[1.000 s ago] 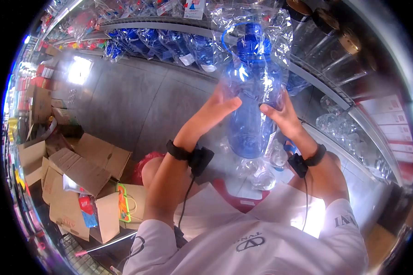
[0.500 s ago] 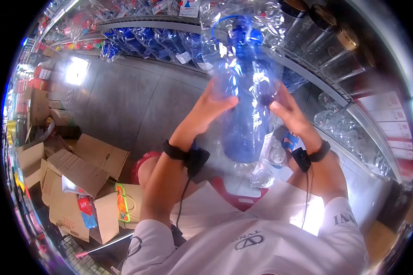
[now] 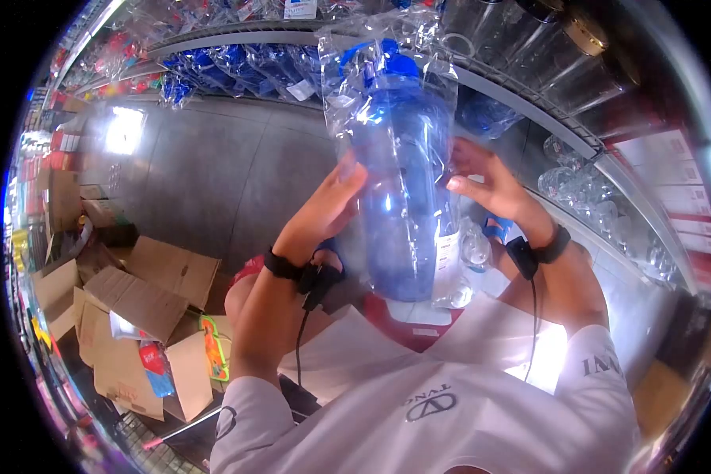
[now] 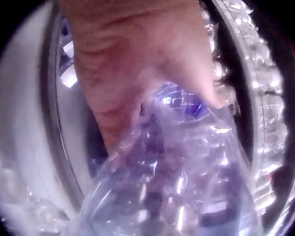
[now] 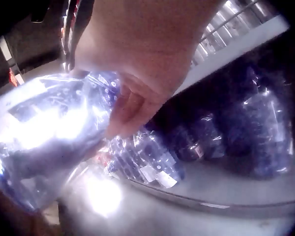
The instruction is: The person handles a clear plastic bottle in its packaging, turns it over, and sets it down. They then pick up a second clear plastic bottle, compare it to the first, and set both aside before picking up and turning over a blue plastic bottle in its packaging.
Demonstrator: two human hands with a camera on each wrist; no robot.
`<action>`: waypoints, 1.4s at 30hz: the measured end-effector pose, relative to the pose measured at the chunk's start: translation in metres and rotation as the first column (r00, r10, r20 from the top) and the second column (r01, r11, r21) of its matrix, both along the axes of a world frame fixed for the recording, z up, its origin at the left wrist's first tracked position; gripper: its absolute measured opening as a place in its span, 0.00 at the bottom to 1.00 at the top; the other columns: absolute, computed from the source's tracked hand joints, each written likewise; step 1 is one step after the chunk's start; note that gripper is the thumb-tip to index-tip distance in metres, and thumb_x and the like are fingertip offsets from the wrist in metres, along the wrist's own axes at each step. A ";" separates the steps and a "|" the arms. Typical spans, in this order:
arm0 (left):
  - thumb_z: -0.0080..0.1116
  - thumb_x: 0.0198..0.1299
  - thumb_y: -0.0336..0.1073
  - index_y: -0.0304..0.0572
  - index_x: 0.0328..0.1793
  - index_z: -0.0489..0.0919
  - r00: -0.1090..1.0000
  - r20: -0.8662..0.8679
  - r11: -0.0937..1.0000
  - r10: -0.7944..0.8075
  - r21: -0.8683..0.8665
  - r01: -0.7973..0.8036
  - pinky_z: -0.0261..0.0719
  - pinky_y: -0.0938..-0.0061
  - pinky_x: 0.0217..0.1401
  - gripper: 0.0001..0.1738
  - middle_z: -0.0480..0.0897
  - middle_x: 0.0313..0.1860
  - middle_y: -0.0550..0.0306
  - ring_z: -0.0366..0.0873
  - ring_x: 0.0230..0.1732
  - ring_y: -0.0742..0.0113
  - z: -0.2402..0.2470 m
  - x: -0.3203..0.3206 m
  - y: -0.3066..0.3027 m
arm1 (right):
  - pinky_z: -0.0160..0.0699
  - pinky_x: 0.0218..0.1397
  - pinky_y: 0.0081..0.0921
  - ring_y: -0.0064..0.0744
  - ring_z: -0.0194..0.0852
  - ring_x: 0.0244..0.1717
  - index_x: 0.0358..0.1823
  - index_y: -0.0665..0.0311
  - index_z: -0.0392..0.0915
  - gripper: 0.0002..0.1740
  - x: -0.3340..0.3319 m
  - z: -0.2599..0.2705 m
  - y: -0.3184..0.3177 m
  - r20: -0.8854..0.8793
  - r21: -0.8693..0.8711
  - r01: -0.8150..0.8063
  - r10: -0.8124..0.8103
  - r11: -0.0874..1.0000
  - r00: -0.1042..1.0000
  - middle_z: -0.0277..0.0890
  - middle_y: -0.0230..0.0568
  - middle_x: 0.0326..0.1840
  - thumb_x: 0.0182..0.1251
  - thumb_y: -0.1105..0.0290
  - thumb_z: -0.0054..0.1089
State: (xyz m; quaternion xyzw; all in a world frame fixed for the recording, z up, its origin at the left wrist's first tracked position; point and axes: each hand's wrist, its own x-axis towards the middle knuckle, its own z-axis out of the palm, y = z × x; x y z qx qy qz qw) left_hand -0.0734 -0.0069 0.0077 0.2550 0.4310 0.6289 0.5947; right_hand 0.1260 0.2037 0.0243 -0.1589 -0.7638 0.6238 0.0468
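Note:
A large blue water bottle (image 3: 403, 189) in a clear plastic bag (image 3: 336, 95) is held up in front of the body, its blue cap away from me. My left hand (image 3: 329, 201) grips its left side, with the fingers hidden behind it. My right hand (image 3: 494, 188) holds the bagged bottle at its right side, the thumb on the near face. In the right wrist view, the fingers of the right hand (image 5: 137, 93) curl against the wrapped bottle (image 5: 44, 128). A white label (image 3: 447, 257) shows low on the bottle's right side.
Shelves of bagged blue bottles (image 3: 245, 71) run along the back. Clear jars with dark and gold lids (image 3: 584, 35) stand at the upper right, clear bottles (image 3: 584, 197) below them. Opened cardboard boxes (image 3: 138, 316) sit on the left, beside the grey floor (image 3: 205, 166).
The bottle has shifted left and closer to my body, with both hands following. It has turned a little, so more of the white label shows.

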 end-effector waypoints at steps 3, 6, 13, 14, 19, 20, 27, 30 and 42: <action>0.39 0.75 0.63 0.38 0.80 0.57 0.978 0.206 0.997 -0.026 -0.069 0.042 0.76 0.63 0.66 0.41 0.75 0.68 0.45 0.77 0.64 0.58 0.001 -0.003 -0.004 | 0.77 0.56 0.29 0.27 0.77 0.49 0.74 0.72 0.61 0.41 0.002 -0.002 -0.001 -0.045 -0.048 -0.012 0.009 0.999 0.999 0.79 0.42 0.51 0.68 0.57 0.68; 0.39 0.73 0.66 0.39 0.79 0.59 0.967 0.251 0.989 -0.038 -0.129 0.073 0.77 0.62 0.66 0.42 0.74 0.69 0.46 0.76 0.66 0.59 0.002 -0.003 -0.005 | 0.77 0.56 0.29 0.27 0.77 0.50 0.73 0.74 0.61 0.40 0.006 -0.013 -0.001 -0.078 -0.136 -0.030 0.020 0.990 0.997 0.79 0.43 0.51 0.70 0.55 0.65; 0.42 0.75 0.62 0.43 0.76 0.65 0.856 0.511 0.988 -0.082 -0.072 0.138 0.78 0.67 0.66 0.36 0.75 0.67 0.50 0.76 0.65 0.62 0.001 0.008 0.004 | 0.76 0.52 0.25 0.23 0.74 0.45 0.60 0.77 0.75 0.40 -0.002 -0.015 -0.008 0.128 -0.183 0.075 -0.052 0.980 0.990 0.78 0.37 0.40 0.76 0.39 0.48; 0.42 0.75 0.62 0.43 0.76 0.65 0.882 0.471 0.992 -0.032 -0.089 0.084 0.78 0.67 0.66 0.36 0.75 0.67 0.50 0.76 0.64 0.62 0.004 0.011 0.004 | 0.75 0.50 0.24 0.22 0.72 0.42 0.56 0.77 0.77 0.39 -0.002 -0.019 -0.008 0.181 -0.173 0.126 -0.094 0.977 0.979 0.78 0.36 0.37 0.76 0.39 0.48; 0.44 0.74 0.61 0.43 0.75 0.66 0.930 0.330 0.979 0.162 -0.173 -0.109 0.81 0.65 0.63 0.35 0.76 0.66 0.49 0.77 0.63 0.63 -0.071 0.010 -0.010 | 0.63 0.33 0.21 0.17 0.60 0.27 0.37 0.77 0.80 0.39 -0.011 -0.016 -0.026 0.072 0.024 0.305 -0.305 0.952 0.949 0.65 0.25 0.22 0.76 0.38 0.48; 0.45 0.74 0.61 0.43 0.75 0.67 0.929 0.328 0.976 0.171 -0.184 -0.115 0.81 0.65 0.63 0.35 0.76 0.66 0.49 0.77 0.63 0.63 -0.081 0.009 -0.011 | 0.62 0.32 0.21 0.16 0.59 0.27 0.36 0.77 0.80 0.39 -0.011 -0.015 -0.027 0.064 0.016 0.303 -0.303 0.953 0.951 0.64 0.24 0.22 0.76 0.39 0.48; 0.46 0.72 0.64 0.42 0.76 0.66 0.912 0.406 0.991 0.057 -0.137 -0.001 0.82 0.66 0.62 0.38 0.76 0.66 0.47 0.78 0.63 0.61 0.009 0.020 0.005 | 0.62 0.31 0.19 0.15 0.57 0.26 0.34 0.74 0.81 0.37 -0.008 -0.024 -0.014 0.167 -0.113 0.234 -0.214 0.966 0.962 0.62 0.23 0.22 0.77 0.40 0.49; 0.45 0.72 0.64 0.41 0.76 0.65 0.916 0.398 0.993 0.054 -0.118 -0.008 0.82 0.65 0.62 0.39 0.76 0.65 0.47 0.77 0.63 0.61 0.002 0.017 0.007 | 0.62 0.31 0.19 0.14 0.58 0.28 0.40 0.71 0.81 0.33 -0.011 -0.038 -0.007 0.230 -0.208 0.223 -0.174 0.952 0.957 0.63 0.22 0.24 0.77 0.42 0.49; 0.69 0.63 0.41 0.35 0.72 0.63 0.956 -0.270 0.970 0.120 -0.172 -0.170 0.78 0.70 0.60 0.37 0.76 0.61 0.53 0.77 0.58 0.66 -0.018 0.026 0.017 | 0.68 0.69 0.28 0.27 0.68 0.66 0.77 0.66 0.59 0.42 -0.013 -0.019 -0.014 0.266 -0.223 0.065 -0.003 0.973 0.964 0.70 0.39 0.68 0.75 0.40 0.51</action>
